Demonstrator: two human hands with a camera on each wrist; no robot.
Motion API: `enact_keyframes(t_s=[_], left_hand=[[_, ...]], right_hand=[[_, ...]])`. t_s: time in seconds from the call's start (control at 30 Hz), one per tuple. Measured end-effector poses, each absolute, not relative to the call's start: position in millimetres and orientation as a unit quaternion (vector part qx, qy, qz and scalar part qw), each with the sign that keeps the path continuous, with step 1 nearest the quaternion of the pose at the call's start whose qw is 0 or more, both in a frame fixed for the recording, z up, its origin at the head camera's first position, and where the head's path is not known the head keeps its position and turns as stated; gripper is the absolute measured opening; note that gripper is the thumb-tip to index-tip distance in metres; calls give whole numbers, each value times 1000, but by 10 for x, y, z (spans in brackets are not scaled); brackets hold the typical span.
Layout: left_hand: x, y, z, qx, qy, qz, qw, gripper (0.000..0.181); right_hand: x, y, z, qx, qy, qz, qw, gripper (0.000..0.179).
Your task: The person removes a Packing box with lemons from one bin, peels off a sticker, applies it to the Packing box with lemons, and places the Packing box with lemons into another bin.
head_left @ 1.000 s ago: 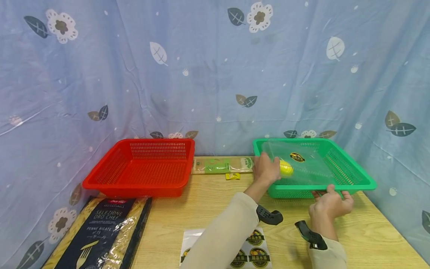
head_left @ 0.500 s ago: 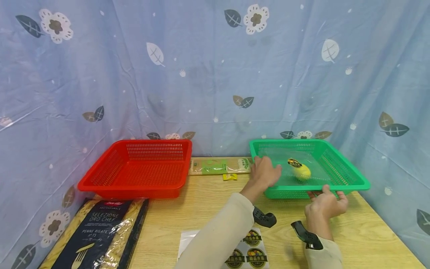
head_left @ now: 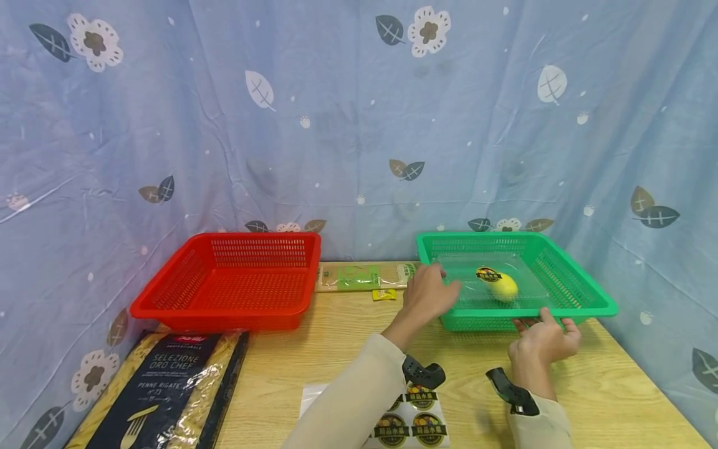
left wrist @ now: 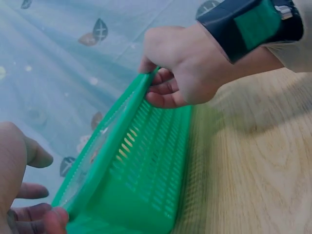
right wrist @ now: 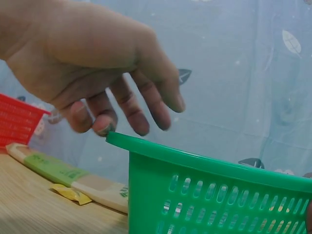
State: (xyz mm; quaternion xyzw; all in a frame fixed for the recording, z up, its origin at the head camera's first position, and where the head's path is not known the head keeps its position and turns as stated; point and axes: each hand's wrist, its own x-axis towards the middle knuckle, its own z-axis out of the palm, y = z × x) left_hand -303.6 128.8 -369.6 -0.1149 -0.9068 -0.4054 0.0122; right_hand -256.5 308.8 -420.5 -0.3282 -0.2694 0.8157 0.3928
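In the head view, a yellow lemon-like fruit [head_left: 505,288] lies in a clear plastic bag [head_left: 465,293] with a round dark sticker [head_left: 488,274], inside the green basket [head_left: 583,312]. My left hand [head_left: 429,293] is at the basket's left front corner, fingers spread and loosely bent, holding nothing; in the right wrist view a fingertip of that left hand [right wrist: 112,73] touches or nearly touches the rim. My right hand [head_left: 543,342] grips the basket's front rim; the left wrist view shows this right hand [left wrist: 185,66] with its thumb over the rim and fingers curled beneath.
A red basket [head_left: 227,312] stands at the back left. A pasta bag [head_left: 162,393] lies in front of it. Between the baskets are a noodle packet [head_left: 359,277] and a small yellow packet [head_left: 384,294]. A sticker sheet [head_left: 406,424] lies at the front.
The bag has gone down flat into the green basket, and the fruit has shifted right. My left hand has let go and drawn away leftward. My right hand keeps its grip on the rim.
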Motion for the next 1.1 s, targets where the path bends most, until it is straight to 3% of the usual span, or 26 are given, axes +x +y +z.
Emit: enact_keyframes(t_s=[0.1, 0.43, 0.67, 1.1], left_hand=[[-3003, 1212, -3741, -111, -907, -407, 8, 37], [-2890, 786, -3893, -124, -870, -475, 44, 29], [-2842, 418, -3986, -114, -866, -481, 73, 27], [-2754, -154, -4054, -94, -857, -494, 111, 28]], right_hand=[[-2553, 3085, -4208, -330, -271, 816, 390, 30], [-2534, 3095, -4172, -348, -261, 809, 396, 31], [-2563, 3083, -4113, -330, -224, 783, 477, 31], [-2528, 2807, -3939, -241, -304, 745, 543, 28]])
